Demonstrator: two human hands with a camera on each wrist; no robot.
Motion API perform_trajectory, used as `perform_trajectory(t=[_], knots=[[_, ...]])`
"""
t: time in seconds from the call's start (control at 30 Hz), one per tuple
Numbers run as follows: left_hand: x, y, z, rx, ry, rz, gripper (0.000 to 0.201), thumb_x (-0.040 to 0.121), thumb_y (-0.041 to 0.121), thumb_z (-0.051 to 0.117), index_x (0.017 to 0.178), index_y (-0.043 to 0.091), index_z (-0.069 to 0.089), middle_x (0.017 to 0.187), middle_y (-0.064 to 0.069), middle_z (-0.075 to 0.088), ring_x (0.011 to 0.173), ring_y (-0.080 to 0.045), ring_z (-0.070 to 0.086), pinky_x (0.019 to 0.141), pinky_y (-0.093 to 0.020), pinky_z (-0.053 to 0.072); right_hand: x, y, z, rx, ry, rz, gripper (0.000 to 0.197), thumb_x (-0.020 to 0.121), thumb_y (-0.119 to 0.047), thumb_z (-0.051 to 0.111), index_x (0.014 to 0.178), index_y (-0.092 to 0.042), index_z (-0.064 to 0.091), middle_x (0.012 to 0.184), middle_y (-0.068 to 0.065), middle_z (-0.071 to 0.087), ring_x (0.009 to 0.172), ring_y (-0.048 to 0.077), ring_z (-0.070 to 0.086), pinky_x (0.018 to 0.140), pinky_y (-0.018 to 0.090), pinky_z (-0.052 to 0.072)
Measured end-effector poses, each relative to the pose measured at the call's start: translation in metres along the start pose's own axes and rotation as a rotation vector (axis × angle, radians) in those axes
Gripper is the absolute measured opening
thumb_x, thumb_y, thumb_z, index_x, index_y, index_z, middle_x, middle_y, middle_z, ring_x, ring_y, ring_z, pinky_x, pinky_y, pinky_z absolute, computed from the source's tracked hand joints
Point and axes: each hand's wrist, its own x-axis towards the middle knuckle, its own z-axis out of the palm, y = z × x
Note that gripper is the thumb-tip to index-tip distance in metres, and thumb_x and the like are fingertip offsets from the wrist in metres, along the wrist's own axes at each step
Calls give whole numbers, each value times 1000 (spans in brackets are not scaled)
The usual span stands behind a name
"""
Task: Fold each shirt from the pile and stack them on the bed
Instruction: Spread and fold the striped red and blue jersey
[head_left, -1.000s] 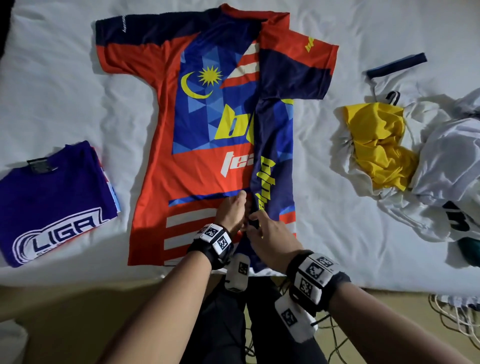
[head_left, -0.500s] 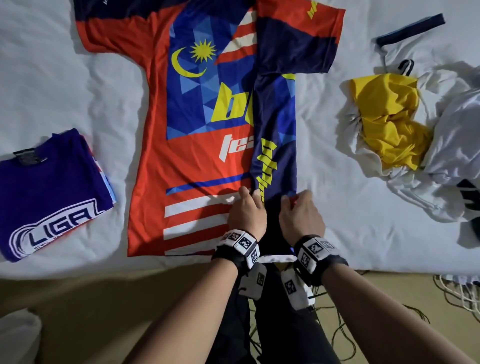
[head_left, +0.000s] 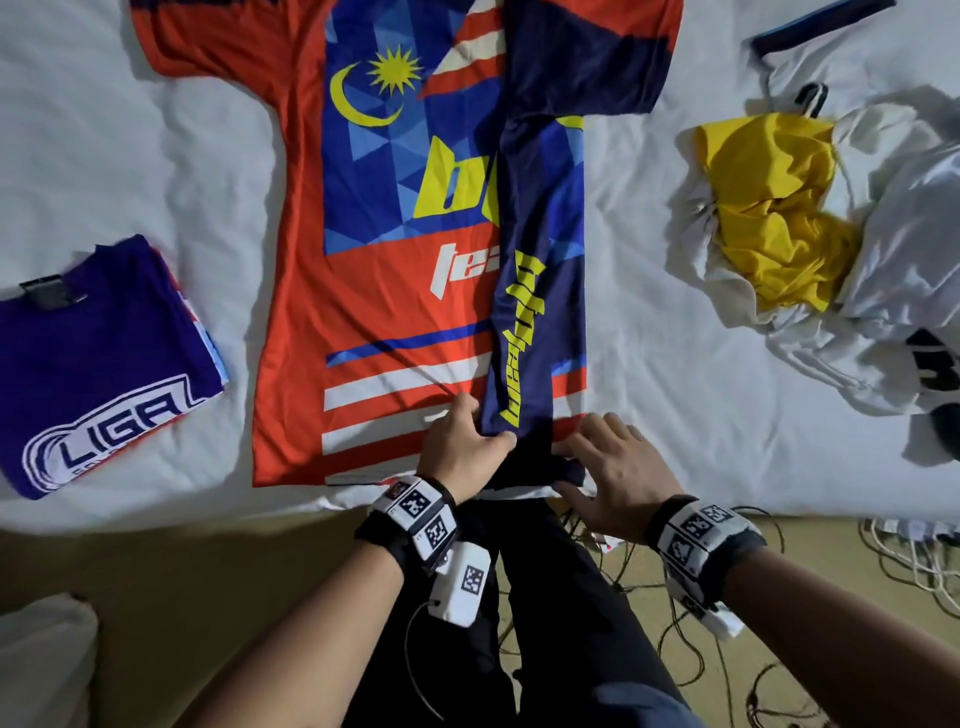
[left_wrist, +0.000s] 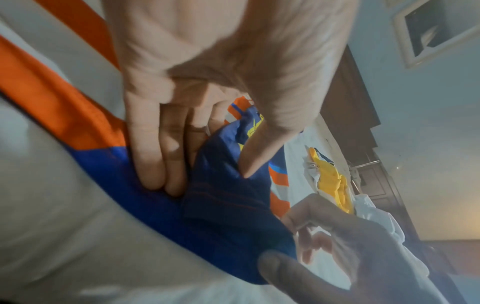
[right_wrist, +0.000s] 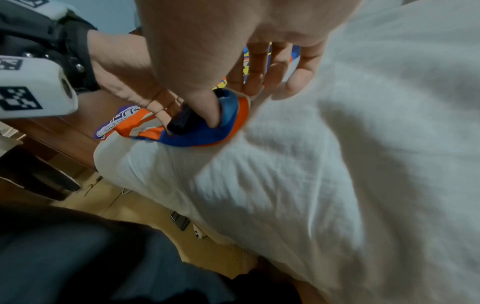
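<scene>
An orange and blue jersey (head_left: 384, 291) lies flat on the white bed (head_left: 675, 374), its right side folded over the middle as a navy flap (head_left: 540, 291). At the bottom hem my left hand (head_left: 467, 441) pinches the flap's left edge, thumb (left_wrist: 249, 164) on top and fingers (left_wrist: 155, 160) beneath. My right hand (head_left: 608, 462) holds the hem's right corner, its thumb (right_wrist: 207, 111) pressing into the blue fabric (right_wrist: 197, 135) and its fingers spread over the cloth. A folded purple shirt (head_left: 98, 364) sits at the left.
At the right of the bed lies an unfolded pile with a yellow shirt (head_left: 769, 208) and white shirts (head_left: 909, 270). The bed's near edge runs just below my hands. Cables (head_left: 893, 561) lie on the floor at the right, my dark trousers (head_left: 545, 623) below.
Both hands have slid down the flap to the bottom hem and moved apart, the right one out to the right corner. The view has closed in on the jersey.
</scene>
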Motion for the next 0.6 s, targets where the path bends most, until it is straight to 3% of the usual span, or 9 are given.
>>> perform_trajectory(t=[0.13,0.27,0.43,0.53,0.6], knots=[[2,-3,-2,-5,-50,19,39,78,22,79,105,18,51,100,6,64,95,-22,61,77,-30,42,6,1,1,-22,71,-28,25,72,-28,71,95,-23,61,93,1,53,83,28,50,66,41,49],[9,-9,-2,-13,-75,51,40,79,15,79,107,19,51,105,8,63,100,-21,62,86,-33,49,13,-5,-4,126,24,-127,11,67,-17,55,78,-19,52,83,-2,54,80,25,50,64,36,46],[14,-13,-1,-14,-89,59,41,78,11,80,107,16,51,92,4,68,86,-23,64,76,-33,51,11,-8,-7,236,-119,-93,28,69,-13,71,95,-18,63,85,-7,62,81,16,55,74,24,45],[16,-14,1,-9,-79,68,42,76,12,81,104,17,50,87,2,68,78,-23,63,72,-35,51,11,-7,-5,332,-71,-14,22,73,-8,64,93,-14,66,87,-1,64,82,22,59,69,34,54],[16,-17,3,-9,-71,75,43,75,10,82,101,18,48,81,4,65,71,-21,59,66,-34,47,12,-7,-4,355,33,57,15,76,-10,58,88,-14,64,85,2,63,72,29,61,60,40,54]])
